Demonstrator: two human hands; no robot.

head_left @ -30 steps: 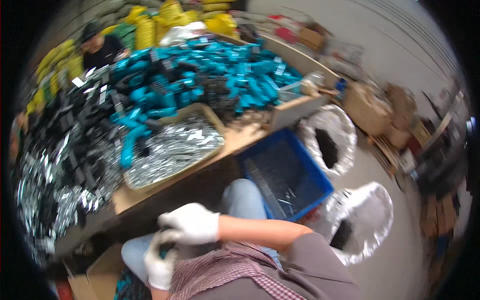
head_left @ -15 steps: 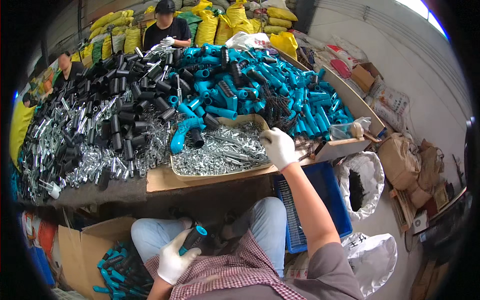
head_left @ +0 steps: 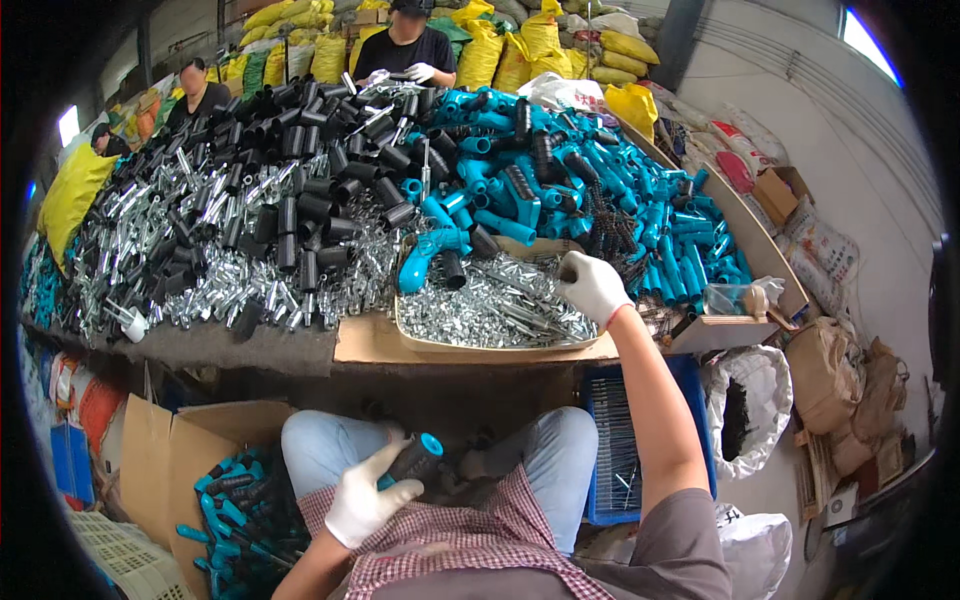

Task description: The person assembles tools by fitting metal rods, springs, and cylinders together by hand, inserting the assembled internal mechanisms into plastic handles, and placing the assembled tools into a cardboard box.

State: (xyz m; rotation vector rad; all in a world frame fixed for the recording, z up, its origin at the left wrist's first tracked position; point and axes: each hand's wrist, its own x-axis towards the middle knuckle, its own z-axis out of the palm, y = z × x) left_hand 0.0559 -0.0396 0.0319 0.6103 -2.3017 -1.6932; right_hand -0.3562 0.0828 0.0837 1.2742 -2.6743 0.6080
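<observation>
black tube pile (head_left: pixel 290 170) | yellow sacks (head_left: pixel 480 50) | blue crate (head_left: pixel 625 450) | cardboard box (head_left: pixel 170 460)

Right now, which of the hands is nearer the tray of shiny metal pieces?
Right. The right hand reaches over the tray of metal pieces; the left hand is down at the lap, holding a black and teal handle.

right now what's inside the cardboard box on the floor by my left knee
The cardboard box holds a heap of assembled handles, teal with black grips. What lies under the top layer is covered, and the shirt hides the box's right part.
</observation>
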